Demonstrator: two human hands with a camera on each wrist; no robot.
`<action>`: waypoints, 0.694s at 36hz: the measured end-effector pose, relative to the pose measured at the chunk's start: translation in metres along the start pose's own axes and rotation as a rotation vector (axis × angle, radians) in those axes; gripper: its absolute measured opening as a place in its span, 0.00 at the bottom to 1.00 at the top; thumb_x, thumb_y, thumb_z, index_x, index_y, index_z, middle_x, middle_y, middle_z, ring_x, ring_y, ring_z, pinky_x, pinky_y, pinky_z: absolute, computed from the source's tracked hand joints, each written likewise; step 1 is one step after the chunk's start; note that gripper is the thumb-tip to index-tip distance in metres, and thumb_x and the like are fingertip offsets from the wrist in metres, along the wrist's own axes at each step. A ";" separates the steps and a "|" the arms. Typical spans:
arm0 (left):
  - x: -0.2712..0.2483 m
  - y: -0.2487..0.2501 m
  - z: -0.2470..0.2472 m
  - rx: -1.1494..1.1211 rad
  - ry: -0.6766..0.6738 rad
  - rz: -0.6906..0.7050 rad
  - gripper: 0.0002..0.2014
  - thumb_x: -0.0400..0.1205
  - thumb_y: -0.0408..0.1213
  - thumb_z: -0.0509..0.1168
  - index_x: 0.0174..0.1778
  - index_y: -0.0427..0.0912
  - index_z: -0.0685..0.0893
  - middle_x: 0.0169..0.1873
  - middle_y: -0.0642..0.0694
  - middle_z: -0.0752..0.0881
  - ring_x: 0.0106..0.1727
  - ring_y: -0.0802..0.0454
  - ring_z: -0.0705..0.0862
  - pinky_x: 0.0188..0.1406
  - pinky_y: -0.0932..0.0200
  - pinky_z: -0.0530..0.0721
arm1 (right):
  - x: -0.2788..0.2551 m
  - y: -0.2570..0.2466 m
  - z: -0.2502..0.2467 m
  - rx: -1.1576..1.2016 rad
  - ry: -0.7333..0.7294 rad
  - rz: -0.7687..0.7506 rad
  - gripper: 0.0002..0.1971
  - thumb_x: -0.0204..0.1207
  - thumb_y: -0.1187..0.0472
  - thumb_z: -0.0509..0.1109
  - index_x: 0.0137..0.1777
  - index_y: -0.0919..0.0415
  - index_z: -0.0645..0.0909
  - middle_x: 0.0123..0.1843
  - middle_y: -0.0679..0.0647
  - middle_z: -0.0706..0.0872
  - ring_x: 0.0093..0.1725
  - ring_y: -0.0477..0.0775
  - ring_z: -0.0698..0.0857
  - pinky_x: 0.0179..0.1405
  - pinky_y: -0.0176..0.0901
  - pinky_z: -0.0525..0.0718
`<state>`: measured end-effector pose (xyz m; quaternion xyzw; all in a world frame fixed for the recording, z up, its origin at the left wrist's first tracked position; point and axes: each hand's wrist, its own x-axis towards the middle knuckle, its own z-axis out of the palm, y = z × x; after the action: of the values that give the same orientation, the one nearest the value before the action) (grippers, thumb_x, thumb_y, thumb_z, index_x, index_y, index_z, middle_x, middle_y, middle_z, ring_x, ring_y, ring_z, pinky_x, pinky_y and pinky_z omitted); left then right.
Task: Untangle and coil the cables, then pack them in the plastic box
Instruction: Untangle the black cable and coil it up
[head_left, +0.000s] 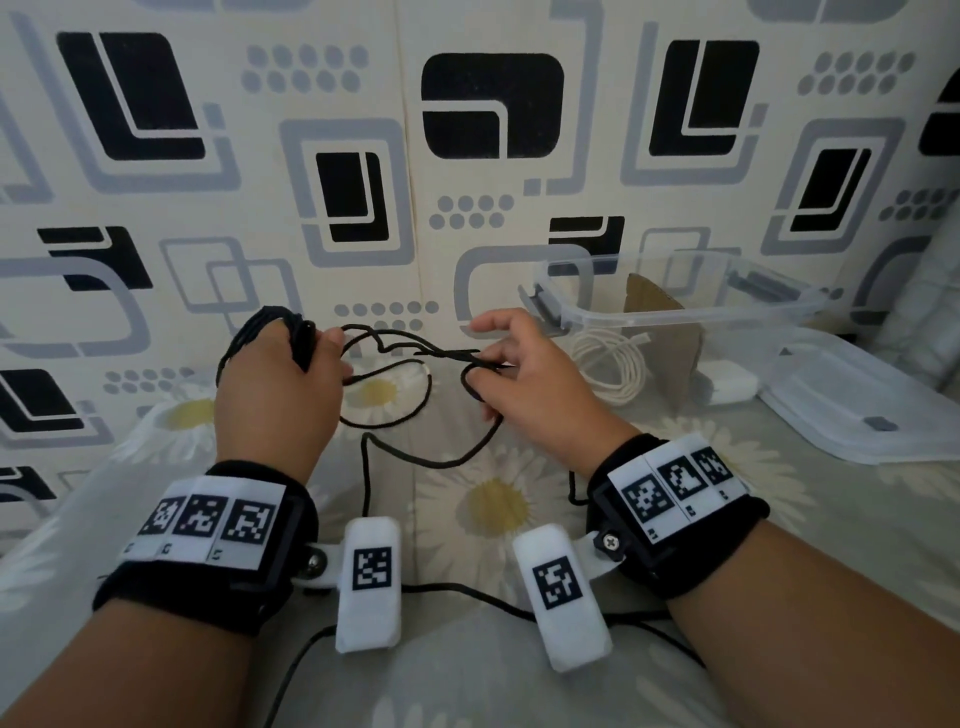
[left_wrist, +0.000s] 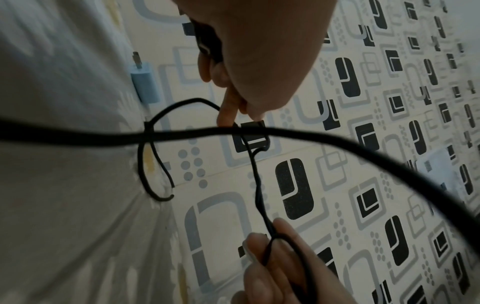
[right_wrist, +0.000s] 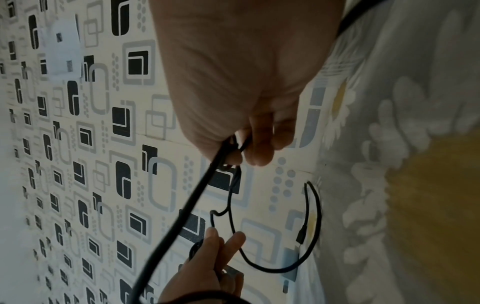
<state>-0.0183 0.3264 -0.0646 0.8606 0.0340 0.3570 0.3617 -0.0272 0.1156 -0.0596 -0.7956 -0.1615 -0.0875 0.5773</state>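
Note:
A long black cable (head_left: 415, 358) lies in loose loops on the daisy-print sheet and trails back under my wrists. My left hand (head_left: 322, 348) grips a bundle of its wound turns (head_left: 260, 325), held up above the sheet. To the right, my right hand (head_left: 488, 364) pinches a doubled strand of the same cable between thumb and fingers. In the right wrist view the right hand (right_wrist: 241, 152) holds that strand and a free plug end (right_wrist: 301, 234) hangs near the sheet. The left wrist view has the left hand (left_wrist: 233, 115) above and the cable (left_wrist: 182, 133) crossing the frame.
A clear plastic box (head_left: 691, 312) stands at the right, against the patterned wall. It holds a coiled white cable (head_left: 613, 364), a cardboard divider (head_left: 662, 338) and a white charger (head_left: 727, 387). Its lid (head_left: 862, 415) lies beside it. A blue adapter (left_wrist: 144, 82) sits by the wall.

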 end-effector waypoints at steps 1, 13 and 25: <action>0.001 -0.001 0.000 -0.007 -0.003 -0.006 0.19 0.85 0.51 0.60 0.45 0.37 0.83 0.39 0.45 0.87 0.43 0.43 0.83 0.44 0.48 0.80 | 0.000 -0.001 0.000 0.014 -0.012 -0.002 0.17 0.79 0.65 0.68 0.65 0.53 0.73 0.50 0.53 0.84 0.33 0.47 0.85 0.41 0.39 0.85; -0.001 0.017 -0.006 -0.307 -0.013 -0.133 0.10 0.86 0.48 0.62 0.41 0.51 0.83 0.36 0.63 0.86 0.38 0.70 0.81 0.43 0.71 0.74 | 0.000 -0.011 -0.003 0.049 -0.053 -0.030 0.13 0.76 0.59 0.75 0.50 0.57 0.72 0.48 0.55 0.90 0.36 0.50 0.90 0.38 0.37 0.82; 0.015 0.043 -0.041 -0.332 0.014 -0.102 0.19 0.82 0.47 0.65 0.42 0.31 0.83 0.27 0.41 0.74 0.31 0.47 0.72 0.33 0.53 0.70 | -0.002 -0.056 -0.052 0.146 -0.002 0.044 0.12 0.86 0.56 0.61 0.46 0.62 0.81 0.36 0.54 0.88 0.28 0.50 0.83 0.31 0.43 0.76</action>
<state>-0.0420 0.3241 -0.0083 0.7836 0.0209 0.3449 0.5163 -0.0471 0.0823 0.0060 -0.7549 -0.1504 -0.0620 0.6354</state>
